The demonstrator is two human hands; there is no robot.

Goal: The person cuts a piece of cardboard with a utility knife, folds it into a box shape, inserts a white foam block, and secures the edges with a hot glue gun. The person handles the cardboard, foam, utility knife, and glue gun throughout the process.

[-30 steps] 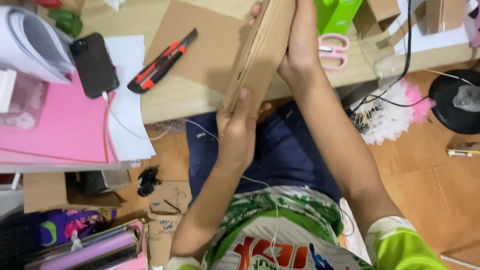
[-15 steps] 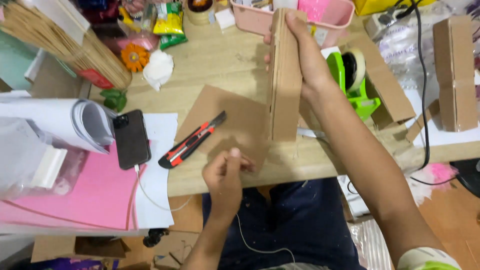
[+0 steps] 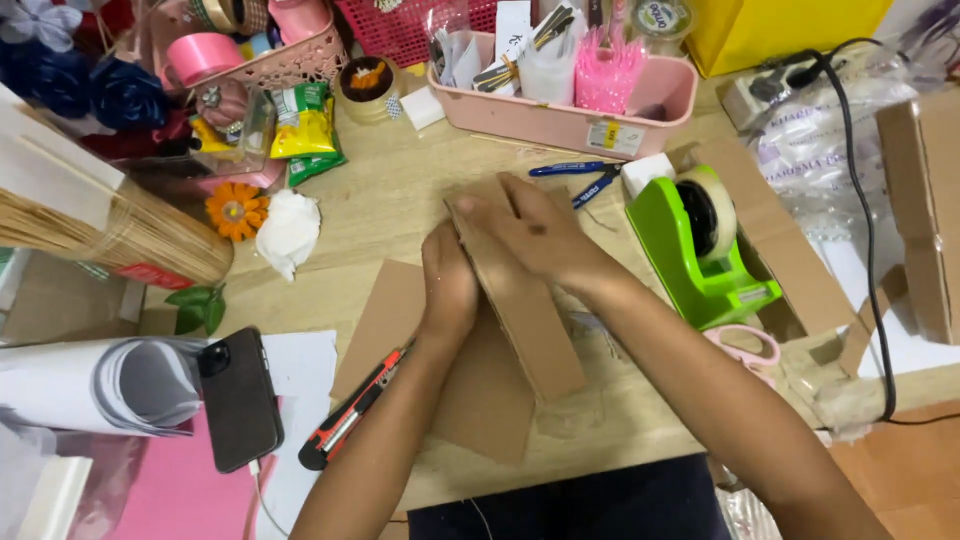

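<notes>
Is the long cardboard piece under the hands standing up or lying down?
Lying down. The long cardboard piece rests flat on a cardboard sheet, with the left hand and right hand pressing it.

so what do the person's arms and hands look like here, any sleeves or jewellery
Both forearms are bare up to the frame edge, with no sleeves in view. The left hand and the right hand show no gloves, rings, watch or bracelets that I can see.

A light wooden tabletop (image 3: 400,200) is seen filling the frame; orange-brown floor (image 3: 900,470) is glimpsed at lower right.
</notes>
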